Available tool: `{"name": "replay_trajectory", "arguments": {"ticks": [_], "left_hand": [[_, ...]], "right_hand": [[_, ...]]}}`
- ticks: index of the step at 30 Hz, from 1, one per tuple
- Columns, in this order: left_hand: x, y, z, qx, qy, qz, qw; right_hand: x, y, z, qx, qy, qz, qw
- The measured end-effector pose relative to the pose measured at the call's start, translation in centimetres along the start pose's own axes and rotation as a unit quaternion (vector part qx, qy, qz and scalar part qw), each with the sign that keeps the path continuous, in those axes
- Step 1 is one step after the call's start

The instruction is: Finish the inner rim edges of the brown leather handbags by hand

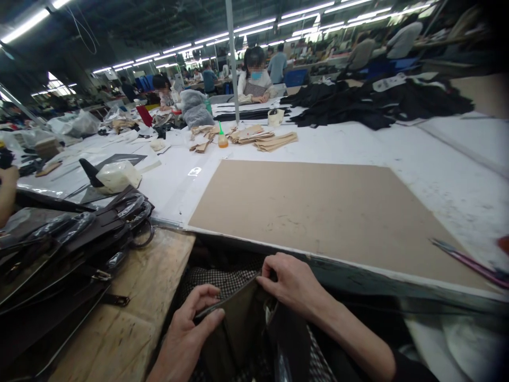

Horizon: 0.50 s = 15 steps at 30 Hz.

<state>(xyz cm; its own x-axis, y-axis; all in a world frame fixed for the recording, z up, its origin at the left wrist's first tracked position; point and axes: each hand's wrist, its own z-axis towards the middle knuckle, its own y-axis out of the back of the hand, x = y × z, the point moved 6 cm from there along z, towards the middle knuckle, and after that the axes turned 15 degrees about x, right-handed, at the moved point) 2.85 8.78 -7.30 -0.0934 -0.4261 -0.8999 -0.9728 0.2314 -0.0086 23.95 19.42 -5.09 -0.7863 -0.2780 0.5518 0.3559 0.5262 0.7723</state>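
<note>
A dark brown handbag (242, 323) rests on my lap, its mouth spread so that the olive lining shows. My left hand (191, 323) grips the bag's near-left rim between thumb and fingers. At the far end of the same rim, my right hand (288, 281) pinches the edge with its fingertips. Below my hands the checked cloth (226, 281) on my lap shows around the bag. To my left lies a pile of similar dark handbags (79, 249) with plastic-wrapped handles, buckles and straps.
A brown board (318, 207) lies on the white table (167, 175) before me, with purple-handled scissors (469, 260) at its right. Behind it stand a glue bottle (222, 139), tan paper pieces (274, 140) and black fabric pieces (358, 103). Co-workers sit farther off; another person's hand (7, 193) shows at left.
</note>
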Motion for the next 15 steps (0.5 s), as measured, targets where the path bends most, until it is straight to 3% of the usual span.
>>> {"name": "replay_trajectory", "arguments": {"ticks": [15], "left_hand": [[0.02, 0.28, -0.70, -0.045, -0.016, 0.045, 0.998]], "right_hand": [[0.73, -0.38, 0.17, 0.018, 0.005, -0.010, 1.000]]}}
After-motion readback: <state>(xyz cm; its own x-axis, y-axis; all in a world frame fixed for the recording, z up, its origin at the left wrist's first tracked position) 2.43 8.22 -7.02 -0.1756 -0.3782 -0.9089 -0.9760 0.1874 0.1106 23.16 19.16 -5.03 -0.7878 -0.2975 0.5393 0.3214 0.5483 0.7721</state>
